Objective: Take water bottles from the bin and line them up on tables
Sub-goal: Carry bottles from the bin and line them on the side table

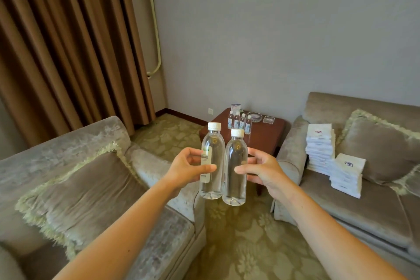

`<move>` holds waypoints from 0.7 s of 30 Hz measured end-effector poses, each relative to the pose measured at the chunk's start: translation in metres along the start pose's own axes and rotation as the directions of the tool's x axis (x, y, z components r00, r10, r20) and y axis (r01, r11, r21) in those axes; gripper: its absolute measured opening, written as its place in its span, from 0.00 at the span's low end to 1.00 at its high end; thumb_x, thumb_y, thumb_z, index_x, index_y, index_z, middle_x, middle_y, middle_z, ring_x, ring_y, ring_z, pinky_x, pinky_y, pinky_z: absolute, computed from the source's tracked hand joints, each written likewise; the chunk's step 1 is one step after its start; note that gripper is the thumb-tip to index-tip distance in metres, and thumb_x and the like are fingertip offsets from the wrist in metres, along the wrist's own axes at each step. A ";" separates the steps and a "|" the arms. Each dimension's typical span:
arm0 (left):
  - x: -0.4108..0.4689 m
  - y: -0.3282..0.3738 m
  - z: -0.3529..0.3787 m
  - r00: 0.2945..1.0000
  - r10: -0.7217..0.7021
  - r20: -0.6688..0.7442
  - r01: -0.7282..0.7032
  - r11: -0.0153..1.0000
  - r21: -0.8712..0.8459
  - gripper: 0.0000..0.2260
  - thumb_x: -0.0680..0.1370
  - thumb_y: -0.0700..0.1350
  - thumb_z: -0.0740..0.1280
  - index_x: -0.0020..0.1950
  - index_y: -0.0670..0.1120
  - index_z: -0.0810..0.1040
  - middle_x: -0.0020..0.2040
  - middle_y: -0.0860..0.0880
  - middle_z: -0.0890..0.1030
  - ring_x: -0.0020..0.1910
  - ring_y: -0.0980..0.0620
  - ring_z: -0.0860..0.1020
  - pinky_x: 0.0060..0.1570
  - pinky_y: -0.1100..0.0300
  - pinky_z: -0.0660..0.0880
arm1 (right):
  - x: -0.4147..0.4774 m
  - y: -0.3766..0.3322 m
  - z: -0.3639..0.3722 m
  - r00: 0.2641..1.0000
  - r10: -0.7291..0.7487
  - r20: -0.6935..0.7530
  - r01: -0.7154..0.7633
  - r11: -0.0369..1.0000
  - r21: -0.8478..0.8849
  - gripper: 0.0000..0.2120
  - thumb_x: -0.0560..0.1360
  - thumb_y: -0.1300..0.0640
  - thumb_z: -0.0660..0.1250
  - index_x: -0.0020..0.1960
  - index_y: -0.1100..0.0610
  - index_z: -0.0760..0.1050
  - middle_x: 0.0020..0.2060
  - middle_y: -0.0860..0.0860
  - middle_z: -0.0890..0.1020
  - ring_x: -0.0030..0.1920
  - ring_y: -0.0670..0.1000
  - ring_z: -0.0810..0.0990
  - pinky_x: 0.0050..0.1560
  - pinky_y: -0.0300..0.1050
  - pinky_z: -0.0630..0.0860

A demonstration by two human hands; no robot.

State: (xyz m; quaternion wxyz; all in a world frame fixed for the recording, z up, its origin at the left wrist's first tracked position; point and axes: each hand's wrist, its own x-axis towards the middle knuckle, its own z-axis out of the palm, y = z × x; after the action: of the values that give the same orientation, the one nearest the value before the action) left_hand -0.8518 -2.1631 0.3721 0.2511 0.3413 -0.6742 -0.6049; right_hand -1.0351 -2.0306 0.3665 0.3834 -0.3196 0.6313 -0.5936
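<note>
Grips nearest: fingers (204, 168) of left hand (186, 168) curled round labelled bottle (211, 166), right hand (261, 173) likewise gripping second bottle (235, 170); both upright, side by side, apparently touching, in mid-air above carpet (250, 245). Likely mid-carry toward brown surface (270, 136) beyond. Risk of bumping smooth bottles together and slipping a grip. Farther off, risk of toppling row of four bottles (239, 121) or nudging glass ashtray (254, 117) if set down too close.

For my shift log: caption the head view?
Left hand grips one water bottle, right hand grips another; four more bottles stand on the brown table ahead.
</note>
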 end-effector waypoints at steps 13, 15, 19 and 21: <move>0.341 0.012 0.052 0.986 0.017 0.168 -0.015 1.000 -0.017 0.24 0.67 0.41 0.80 0.58 0.45 0.74 0.53 0.45 0.83 0.50 0.49 0.84 0.48 0.52 0.82 | 0.281 -0.014 -0.099 0.982 -0.007 -0.187 0.007 1.000 -0.004 0.23 0.66 0.69 0.78 0.53 0.46 0.84 0.40 0.50 0.84 0.50 0.51 0.85 0.53 0.49 0.82; 0.394 0.020 0.062 0.979 0.031 0.201 -0.031 1.000 -0.006 0.24 0.66 0.42 0.80 0.58 0.46 0.74 0.53 0.45 0.82 0.52 0.48 0.83 0.51 0.48 0.82 | 0.322 -0.021 -0.117 0.977 -0.011 -0.213 0.013 1.000 0.010 0.24 0.66 0.69 0.78 0.54 0.45 0.83 0.43 0.52 0.85 0.49 0.51 0.86 0.53 0.49 0.82; 0.480 0.026 0.089 0.961 0.035 0.275 -0.046 0.998 0.035 0.24 0.67 0.43 0.80 0.58 0.47 0.74 0.53 0.47 0.83 0.51 0.49 0.83 0.51 0.48 0.82 | 0.389 -0.018 -0.155 0.966 -0.009 -0.259 0.013 1.000 0.014 0.25 0.67 0.68 0.77 0.56 0.45 0.82 0.49 0.55 0.86 0.50 0.51 0.86 0.53 0.48 0.82; 0.519 0.020 0.106 0.953 0.014 0.302 -0.031 0.998 0.052 0.25 0.66 0.44 0.80 0.58 0.48 0.74 0.54 0.48 0.83 0.52 0.49 0.83 0.52 0.47 0.81 | 0.420 -0.009 -0.177 0.964 0.017 -0.265 -0.010 1.000 0.030 0.25 0.67 0.67 0.78 0.58 0.45 0.82 0.50 0.54 0.86 0.52 0.51 0.86 0.55 0.50 0.81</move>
State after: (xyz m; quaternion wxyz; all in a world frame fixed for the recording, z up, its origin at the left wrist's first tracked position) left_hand -1.2667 -2.4905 0.3384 0.1427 0.2442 -0.7251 -0.6279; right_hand -1.3991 -2.3024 0.3322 0.3038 -0.2274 0.6707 -0.6373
